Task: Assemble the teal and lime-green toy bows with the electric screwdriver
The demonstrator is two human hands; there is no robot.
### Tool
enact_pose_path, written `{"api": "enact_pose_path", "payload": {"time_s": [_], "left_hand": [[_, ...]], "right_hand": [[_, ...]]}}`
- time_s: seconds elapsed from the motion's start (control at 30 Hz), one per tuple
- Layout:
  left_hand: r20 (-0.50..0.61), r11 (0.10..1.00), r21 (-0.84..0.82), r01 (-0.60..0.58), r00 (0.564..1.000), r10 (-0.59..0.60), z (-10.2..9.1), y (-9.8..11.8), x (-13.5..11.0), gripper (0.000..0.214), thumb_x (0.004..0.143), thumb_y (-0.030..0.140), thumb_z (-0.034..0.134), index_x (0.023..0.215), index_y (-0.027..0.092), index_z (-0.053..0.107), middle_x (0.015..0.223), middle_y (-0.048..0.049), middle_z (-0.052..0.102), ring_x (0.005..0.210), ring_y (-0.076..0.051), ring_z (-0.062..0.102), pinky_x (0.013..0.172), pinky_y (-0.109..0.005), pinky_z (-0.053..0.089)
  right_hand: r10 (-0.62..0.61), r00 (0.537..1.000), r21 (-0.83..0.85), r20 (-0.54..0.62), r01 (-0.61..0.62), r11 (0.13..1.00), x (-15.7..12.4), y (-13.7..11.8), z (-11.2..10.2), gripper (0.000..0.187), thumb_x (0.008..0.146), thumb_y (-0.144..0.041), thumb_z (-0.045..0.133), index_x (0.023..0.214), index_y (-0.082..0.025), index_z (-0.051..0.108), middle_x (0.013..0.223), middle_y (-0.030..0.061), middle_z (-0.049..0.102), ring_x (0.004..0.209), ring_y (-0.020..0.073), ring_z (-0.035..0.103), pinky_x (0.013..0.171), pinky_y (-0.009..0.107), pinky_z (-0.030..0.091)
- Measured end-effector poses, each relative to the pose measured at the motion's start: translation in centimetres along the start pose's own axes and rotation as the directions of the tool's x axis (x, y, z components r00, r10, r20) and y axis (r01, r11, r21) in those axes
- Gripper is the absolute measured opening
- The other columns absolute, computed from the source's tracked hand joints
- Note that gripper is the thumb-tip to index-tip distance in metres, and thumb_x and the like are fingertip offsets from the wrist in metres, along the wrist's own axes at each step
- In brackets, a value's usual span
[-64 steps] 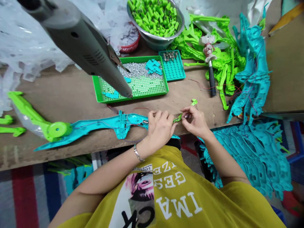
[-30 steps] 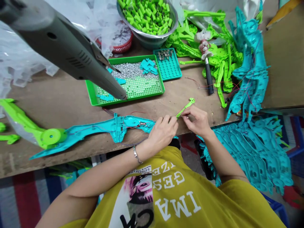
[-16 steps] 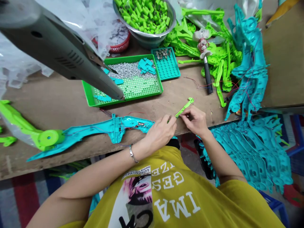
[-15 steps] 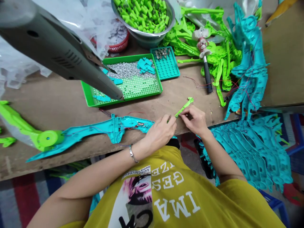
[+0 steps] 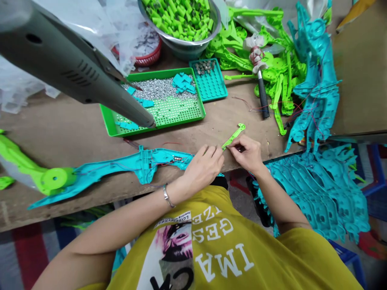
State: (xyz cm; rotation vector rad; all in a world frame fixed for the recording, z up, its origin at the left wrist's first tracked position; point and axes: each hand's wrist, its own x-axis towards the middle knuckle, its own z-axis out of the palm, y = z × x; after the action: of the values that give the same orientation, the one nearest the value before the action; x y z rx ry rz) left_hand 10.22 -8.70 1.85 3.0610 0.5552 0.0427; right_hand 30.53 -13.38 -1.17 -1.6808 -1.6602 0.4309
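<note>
My left hand (image 5: pixel 203 166) and my right hand (image 5: pixel 247 152) meet at the near edge of the wooden bench (image 5: pixel 75 133). Both pinch a thin bright green plastic lever (image 5: pixel 233 137) that points up and to the right. The fingers of both hands are closed on it. Just left of my left hand lies a long teal plastic shell (image 5: pixel 121 168) with thin wires and a small metal part inside. A green round-ended piece (image 5: pixel 39 177) overlaps its left end.
A grey hanging power screwdriver (image 5: pixel 78 76) slants over a green tray (image 5: pixel 157 108) of screws and teal bits. A small teal tray (image 5: pixel 209 80), a steel bowl of green tubes (image 5: pixel 181 20), a hammer (image 5: pixel 262 92), and heaps of green and teal parts (image 5: pixel 302 80) fill the right.
The green lever has turned from lying low between my hands to pointing up and right, and both hands stay pinched on it. The view has drifted slightly.
</note>
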Motion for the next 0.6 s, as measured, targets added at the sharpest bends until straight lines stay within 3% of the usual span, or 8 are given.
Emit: {"api": "enact_pose_path", "payload": {"time_s": [0.17,0.37,0.47,0.6], "left_hand": [[0.064,1.0,-0.031,-0.004,0.998,0.006,-0.1,0.0,0.1,0.028,0.107,0.023,0.044,0.116,0.007,0.065,0.132,-0.0211,0.061,0.103,-0.027,0.06,0.081,-0.038,0.045],[0.107,0.997,-0.071,-0.006,0.994,0.013,-0.3,-0.2,0.3,0.025,0.106,0.024,0.046,0.11,0.008,0.065,0.11,-0.0169,0.066,0.101,-0.028,0.062,0.081,-0.038,0.046],[0.107,0.997,-0.083,0.0,0.994,0.008,-0.4,-0.2,0.3,0.024,0.103,0.017,0.047,0.114,0.008,0.067,0.13,-0.0209,0.063,0.102,-0.027,0.061,0.08,-0.039,0.047],[0.118,0.997,-0.035,-0.072,0.99,0.076,-0.7,-0.2,0.5,0.034,0.099,0.008,0.044,0.124,0.01,0.067,0.162,-0.0185,0.042,0.1,-0.026,0.06,0.073,-0.039,0.047]], "right_hand": [[0.037,0.999,-0.001,0.021,-0.037,0.999,0.1,-0.6,0.0,0.012,0.085,-0.012,0.066,0.079,-0.021,0.072,0.073,-0.0001,0.072,0.063,0.0131,0.063,0.063,0.027,0.053],[0.111,0.993,0.02,0.046,-0.112,0.993,0.5,-0.8,0.3,0.006,0.086,-0.018,0.072,0.08,-0.021,0.073,0.075,0.0007,0.073,0.065,0.0143,0.065,0.066,0.029,0.055],[0.193,0.981,0.028,0.022,-0.194,0.981,0.4,-0.5,0.5,0.007,0.082,-0.019,0.074,0.078,-0.021,0.07,0.07,-0.0003,0.071,0.063,0.015,0.065,0.064,0.029,0.055],[0.245,0.969,0.107,0.024,-0.246,0.963,0.4,0.2,-0.3,0.004,0.082,-0.022,0.074,0.081,-0.021,0.07,0.073,-0.0004,0.072,0.061,0.0143,0.066,0.06,0.028,0.054]]}}
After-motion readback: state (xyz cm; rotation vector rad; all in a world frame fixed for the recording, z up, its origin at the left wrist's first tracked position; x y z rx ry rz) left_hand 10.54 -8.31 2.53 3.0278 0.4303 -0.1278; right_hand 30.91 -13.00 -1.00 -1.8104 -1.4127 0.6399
